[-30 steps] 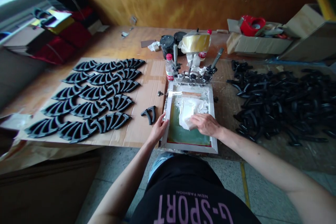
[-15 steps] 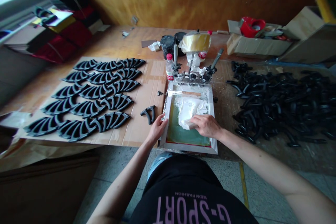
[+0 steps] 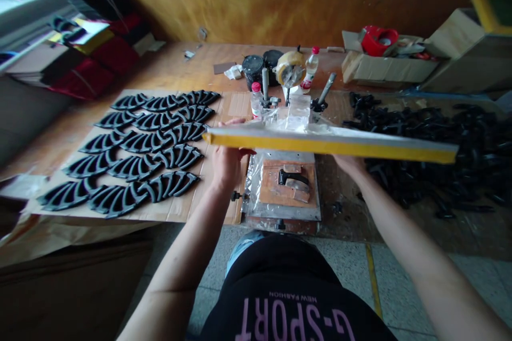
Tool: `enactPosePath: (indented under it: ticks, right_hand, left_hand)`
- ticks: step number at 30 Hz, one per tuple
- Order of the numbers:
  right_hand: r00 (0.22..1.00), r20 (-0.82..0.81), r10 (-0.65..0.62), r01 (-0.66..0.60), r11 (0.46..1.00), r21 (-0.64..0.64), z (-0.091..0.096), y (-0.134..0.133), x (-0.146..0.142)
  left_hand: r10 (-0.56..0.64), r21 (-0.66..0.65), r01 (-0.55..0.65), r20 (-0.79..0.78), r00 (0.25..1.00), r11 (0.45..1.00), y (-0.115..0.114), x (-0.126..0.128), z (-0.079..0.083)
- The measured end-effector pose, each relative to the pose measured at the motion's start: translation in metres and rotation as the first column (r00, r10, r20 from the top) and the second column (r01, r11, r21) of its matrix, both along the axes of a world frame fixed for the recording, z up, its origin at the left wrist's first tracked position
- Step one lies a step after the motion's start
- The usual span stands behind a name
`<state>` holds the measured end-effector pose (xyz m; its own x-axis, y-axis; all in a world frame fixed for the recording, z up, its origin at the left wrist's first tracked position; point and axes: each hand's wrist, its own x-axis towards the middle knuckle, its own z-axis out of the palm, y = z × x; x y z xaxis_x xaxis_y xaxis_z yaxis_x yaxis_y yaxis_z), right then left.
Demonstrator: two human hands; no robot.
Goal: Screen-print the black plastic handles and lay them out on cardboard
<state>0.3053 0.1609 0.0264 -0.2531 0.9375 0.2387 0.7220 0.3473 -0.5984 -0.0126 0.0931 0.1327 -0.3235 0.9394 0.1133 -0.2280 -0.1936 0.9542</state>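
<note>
The screen printing frame [image 3: 332, 145] is tilted up, its yellow-taped front edge toward me. My left hand [image 3: 229, 162] grips the frame at its left part, with fingers showing above and below the edge. My right hand [image 3: 344, 162] reaches behind the frame's right part, and its fingers are hidden. Beneath the raised frame, one black curved handle-like part [image 3: 295, 177] lies in a holder on a brown board [image 3: 270, 192], fixed to a metal base plate [image 3: 288, 211]. A white block-like thing [image 3: 299, 112] shows above the frame's edge.
Rows of black curved parts [image 3: 136, 165] lie on cardboard [image 3: 224, 200] at left. A heap of similar parts [image 3: 424, 154] lies at right. Behind stand dark tubs [image 3: 253, 70], plastic bottles [image 3: 310, 70], a tape roll [image 3: 290, 70] and an open carton [image 3: 394, 72].
The frame has swung up from lying flat, uncovering the board and the black part. A loose black part on the cardboard beside it is gone from there. Both hands have moved.
</note>
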Motion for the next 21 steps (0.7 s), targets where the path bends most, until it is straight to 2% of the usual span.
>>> enactPosePath:
  ticks: [3, 5, 6, 7, 8, 9, 10, 11, 12, 13, 14, 15, 16, 17, 18, 19, 20, 21]
  right_hand:
    - [0.979, 0.203, 0.025, -0.017, 0.999, -0.039, -0.032, -0.037, -0.036]
    - [0.933, 0.357, 0.040, -0.013, 0.997, -0.079, -0.042, -0.057, -0.062]
    - [0.916, 0.401, 0.033, 0.010, 0.994, -0.105, -0.043, -0.065, -0.074]
    - [0.912, 0.411, 0.008, 0.048, 0.991, -0.125, -0.041, -0.073, -0.085]
    - [0.917, 0.398, -0.024, 0.085, 0.987, -0.134, -0.038, -0.081, -0.095]
    - [0.929, 0.368, -0.046, 0.100, 0.987, -0.128, -0.034, -0.090, -0.104]
    - [0.945, 0.326, -0.034, 0.072, 0.992, -0.105, -0.030, -0.098, -0.113]
    - [0.960, 0.280, 0.024, -0.003, 0.997, -0.074, -0.025, -0.106, -0.120]
    - [0.964, 0.237, 0.119, -0.111, 0.993, -0.046, -0.022, -0.112, -0.123]
    - [0.954, 0.201, 0.225, -0.223, 0.974, -0.031, -0.019, -0.116, -0.123]
    - [0.938, 0.175, 0.299, -0.299, 0.954, -0.026, -0.018, -0.115, -0.116]
    - [0.936, 0.170, 0.307, -0.306, 0.951, -0.032, -0.017, -0.110, -0.102]
    - [0.951, 0.195, 0.242, -0.237, 0.970, -0.046, -0.018, -0.102, -0.081]
    - [0.965, 0.240, 0.105, -0.094, 0.994, -0.057, -0.020, -0.090, -0.053]
    - [0.938, 0.336, -0.082, 0.107, 0.993, -0.056, -0.023, -0.078, -0.021]
    - [0.859, 0.447, -0.252, 0.302, 0.952, -0.044, -0.026, -0.065, 0.013]
    - [0.750, 0.542, -0.378, 0.473, 0.880, -0.040, -0.030, -0.054, 0.047]
    - [0.639, 0.612, -0.466, 0.620, 0.783, -0.051, -0.034, -0.045, 0.078]
  left_hand:
    - [-0.007, -0.007, 0.007, 0.007, 1.000, 1.000, 0.011, 0.011, 0.007]
    - [0.000, -0.081, 0.004, 0.047, 0.999, 0.997, -0.001, 0.021, -0.006]
    - [-0.040, -0.174, 0.052, 0.073, 0.997, 0.983, -0.012, 0.027, -0.019]
    - [-0.106, -0.297, 0.135, 0.110, 0.988, 0.945, -0.025, 0.034, -0.033]
    - [-0.208, -0.437, 0.260, 0.164, 0.964, 0.861, -0.040, 0.041, -0.050]
    - [-0.303, -0.556, 0.393, 0.251, 0.919, 0.732, -0.055, 0.048, -0.066]
    - [-0.320, -0.603, 0.459, 0.330, 0.888, 0.652, -0.069, 0.054, -0.081]
    - [-0.308, -0.623, 0.494, 0.389, 0.868, 0.606, -0.080, 0.058, -0.094]
    - [-0.267, -0.637, 0.492, 0.422, 0.867, 0.593, -0.089, 0.058, -0.105]
    - [-0.219, -0.650, 0.460, 0.420, 0.881, 0.605, -0.095, 0.054, -0.113]
    - [-0.180, -0.668, 0.406, 0.382, 0.906, 0.623, -0.098, 0.045, -0.119]
    - [-0.153, -0.692, 0.332, 0.309, 0.939, 0.641, -0.099, 0.030, -0.123]
    - [-0.136, -0.712, 0.243, 0.205, 0.969, 0.658, -0.098, 0.011, -0.128]
    - [-0.127, -0.720, 0.144, 0.077, 0.989, 0.678, -0.095, -0.011, -0.132]
    - [-0.111, -0.717, 0.035, -0.059, 0.992, 0.697, -0.092, -0.035, -0.138]
    - [-0.098, -0.727, -0.070, -0.186, 0.978, 0.683, -0.089, -0.059, -0.145]
    - [-0.106, -0.749, -0.157, -0.290, 0.951, 0.643, -0.086, -0.080, -0.152]
    - [-0.135, -0.768, -0.229, -0.379, 0.916, 0.598, -0.082, -0.098, -0.161]
